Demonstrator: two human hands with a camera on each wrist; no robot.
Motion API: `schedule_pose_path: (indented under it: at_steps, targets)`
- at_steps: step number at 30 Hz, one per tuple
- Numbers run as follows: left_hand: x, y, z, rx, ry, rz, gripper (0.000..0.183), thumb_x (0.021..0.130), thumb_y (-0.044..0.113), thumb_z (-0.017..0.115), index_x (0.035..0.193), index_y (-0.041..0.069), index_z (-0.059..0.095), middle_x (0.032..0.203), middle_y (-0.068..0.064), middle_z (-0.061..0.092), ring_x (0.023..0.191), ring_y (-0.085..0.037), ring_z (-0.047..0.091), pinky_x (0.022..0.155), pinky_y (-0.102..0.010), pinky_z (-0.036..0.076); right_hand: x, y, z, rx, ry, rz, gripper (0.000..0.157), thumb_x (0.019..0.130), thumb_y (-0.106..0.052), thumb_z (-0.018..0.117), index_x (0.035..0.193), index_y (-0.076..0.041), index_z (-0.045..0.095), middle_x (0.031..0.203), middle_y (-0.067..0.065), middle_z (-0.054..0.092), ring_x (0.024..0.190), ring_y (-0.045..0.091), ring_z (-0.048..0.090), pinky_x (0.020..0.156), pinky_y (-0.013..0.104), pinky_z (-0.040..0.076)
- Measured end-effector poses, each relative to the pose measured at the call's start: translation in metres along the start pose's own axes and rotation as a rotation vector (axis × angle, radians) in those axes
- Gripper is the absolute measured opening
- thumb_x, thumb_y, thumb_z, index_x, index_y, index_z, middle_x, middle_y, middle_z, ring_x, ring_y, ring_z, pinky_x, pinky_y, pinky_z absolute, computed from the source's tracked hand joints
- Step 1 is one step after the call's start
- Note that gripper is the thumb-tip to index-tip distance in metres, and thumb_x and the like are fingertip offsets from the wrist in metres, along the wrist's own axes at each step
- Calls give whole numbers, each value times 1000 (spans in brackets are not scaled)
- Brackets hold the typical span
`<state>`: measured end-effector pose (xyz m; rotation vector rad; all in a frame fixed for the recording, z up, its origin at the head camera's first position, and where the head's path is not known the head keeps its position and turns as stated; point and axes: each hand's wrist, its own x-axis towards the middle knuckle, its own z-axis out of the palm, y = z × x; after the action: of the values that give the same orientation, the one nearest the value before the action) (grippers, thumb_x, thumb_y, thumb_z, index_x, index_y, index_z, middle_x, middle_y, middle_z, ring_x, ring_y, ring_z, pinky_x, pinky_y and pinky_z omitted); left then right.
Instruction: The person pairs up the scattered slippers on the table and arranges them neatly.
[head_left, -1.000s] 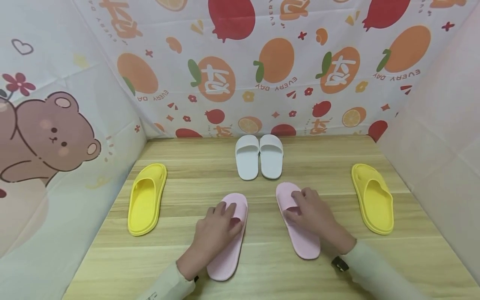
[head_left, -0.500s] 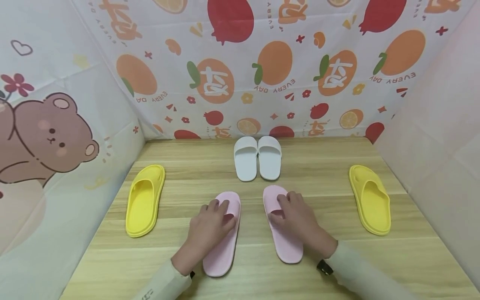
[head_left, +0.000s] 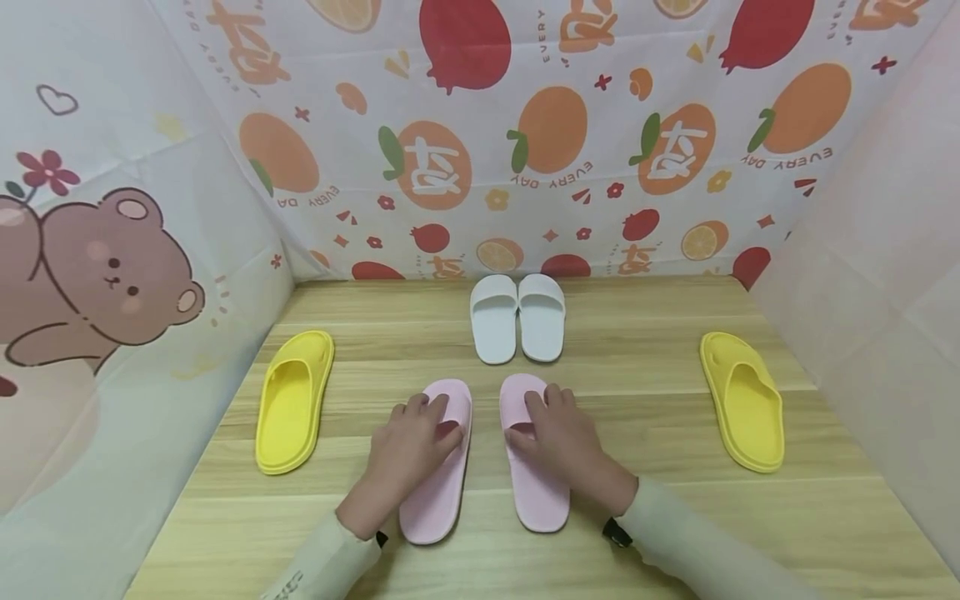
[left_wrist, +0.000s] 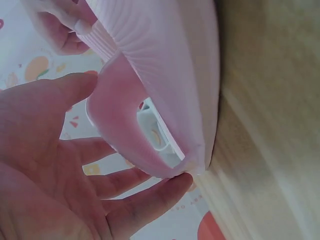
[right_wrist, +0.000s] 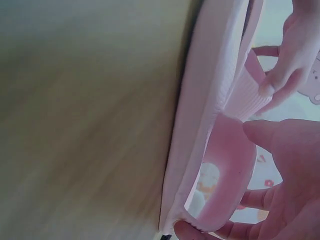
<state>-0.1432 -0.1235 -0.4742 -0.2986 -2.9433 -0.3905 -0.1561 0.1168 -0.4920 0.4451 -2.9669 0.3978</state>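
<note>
Two pink slippers lie side by side on the wooden floor, a narrow gap between them, toes pointing away. My left hand [head_left: 402,446] grips the strap of the left pink slipper [head_left: 433,510]. In the left wrist view, the thumb and fingers of that hand [left_wrist: 60,160] span its strap [left_wrist: 112,112] from edge to edge. Over the right pink slipper [head_left: 542,500], my right hand [head_left: 567,437] holds the strap the same way. The right wrist view has that hand [right_wrist: 292,167] around the strap [right_wrist: 235,155], with the sole flat on the floor.
A pair of white slippers [head_left: 517,321] stands behind, near the fruit-print back wall [head_left: 495,133]. One yellow slipper [head_left: 292,404] lies at the left, another yellow slipper [head_left: 742,404] at the right. Side walls [head_left: 870,242] enclose the wooden floor [head_left: 637,333].
My right hand has slid the right pink slipper leftward and straightened it. My left hand has shifted the left one slightly left and away. The gap between them has narrowed.
</note>
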Motion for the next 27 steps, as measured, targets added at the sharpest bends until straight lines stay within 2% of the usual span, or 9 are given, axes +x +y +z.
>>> schedule_pose_path:
  at_steps: [6, 22, 27]
  targets:
    - [0, -6, -2, -3, -16, -24, 49, 91, 48, 65, 128, 16, 60, 126, -20, 62, 107, -41, 61, 66, -61, 51, 9, -19, 7, 2, -8, -14, 58, 90, -64, 59, 116, -13, 59, 101, 8, 48, 93, 25, 46, 57, 32, 39]
    - [2, -20, -9, -6, -24, -83, 51, 93, 50, 64, 131, 15, 59, 131, -22, 59, 109, -45, 60, 68, -65, 52, 31, -53, 14, 35, 17, -51, 47, 94, -60, 59, 107, -15, 59, 93, 6, 45, 85, 23, 43, 54, 31, 36]
    - [4, -24, -12, 19, -8, -74, 50, 91, 48, 67, 128, 15, 60, 125, -20, 62, 100, -44, 62, 63, -61, 51, 37, -62, 14, 39, 15, -57, 46, 94, -59, 58, 105, -15, 58, 94, 7, 45, 85, 24, 44, 54, 32, 36]
